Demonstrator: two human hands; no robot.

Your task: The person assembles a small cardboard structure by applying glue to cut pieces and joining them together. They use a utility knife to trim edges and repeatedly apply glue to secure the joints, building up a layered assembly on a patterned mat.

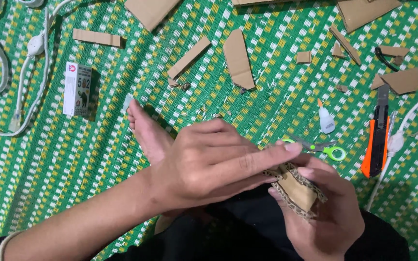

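My right hand (327, 212) cradled the small cardboard piece (296, 188) from below, fingers curled under and around it, thumb along its near edge; that looked like support so the top face stayed open to the other hand. My left hand (209, 162) came across over it, index finger (272, 155) extended flat and pressed along the upper edge, the other fingers folded loosely back. I judged that as pressing a joint down. The piece sat just above my lap, between both hands.

The piece itself: brown corrugated board, a flat face with strips standing along its edges, fluting exposed on the cut sides. Rough cuts. I couldn't tell whether the strips were already bonded.

My bare foot (146, 130) rested on the green woven mat (73, 159) just behind the left hand.

Tools lay near on the right: green-handled scissors (327, 151), a small glue bottle (326, 120), an orange utility knife (376, 145) beside a white cable (402, 130).

Further out: a small white box (77, 89) on the left, cardboard offcuts (238, 58) scattered across the far mat.
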